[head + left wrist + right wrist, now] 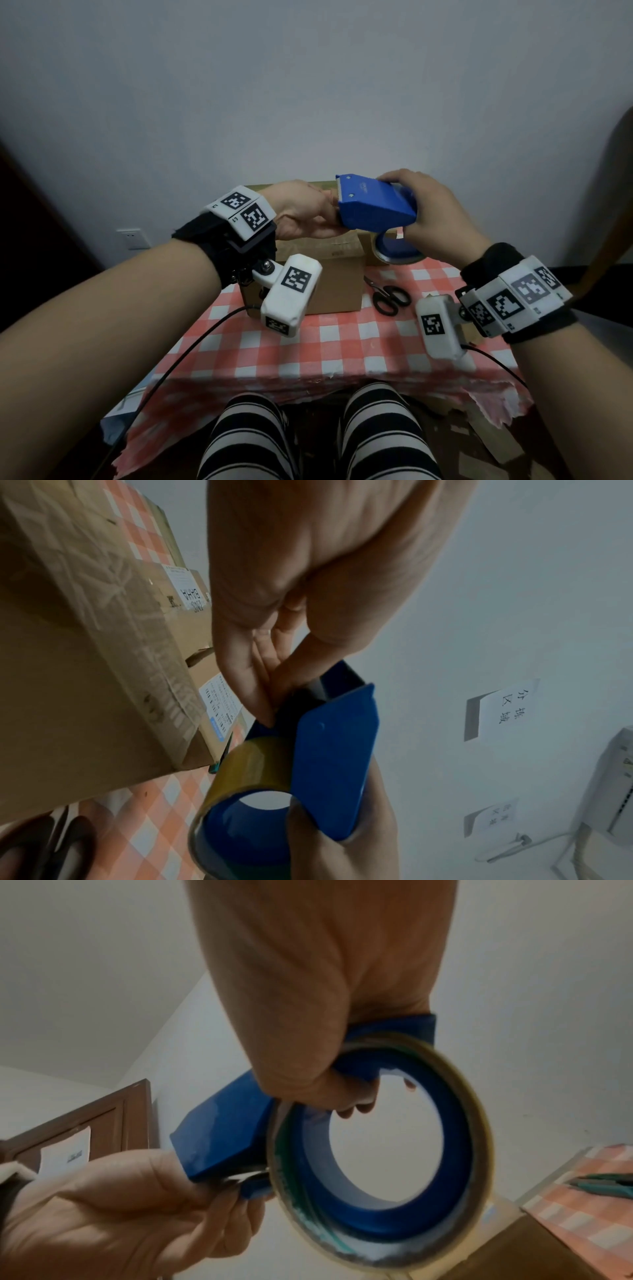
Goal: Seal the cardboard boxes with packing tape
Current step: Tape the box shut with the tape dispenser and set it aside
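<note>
We have the blue tape dispenser [376,205] up in the air, gripped in our right hand [435,219], fingers wrapped over its top and reaching into the core of the tape roll [380,1150]. Our left hand [301,212] comes in at the dispenser's cutter end, thumb and fingertips [263,696] pinched together right at the mouth below the toothed blade. It looks like they have the free end of the tape, though the film itself is too clear and the wrist views too dim to say for sure.

The relation to watch: the cardboard box [318,274] sits directly beneath both hands, a little nearer the left, and well below the grip. The dispenser's long axis runs left to right, from roll to blade, along the length of the box top. So the left hand is the one placed to bring the tape end down onto the box, with the right trailing the roll behind.

The box itself is plain brown, worn and creased, with old tape wrinkled along its edge. More cartons with white shipping labels [219,704] stand just beyond it. The roll is yellowish-clear on a blue core, with plenty left. Scissors [388,296] lie on the checked tablecloth [308,349] below our right hand, beside the box.
</note>
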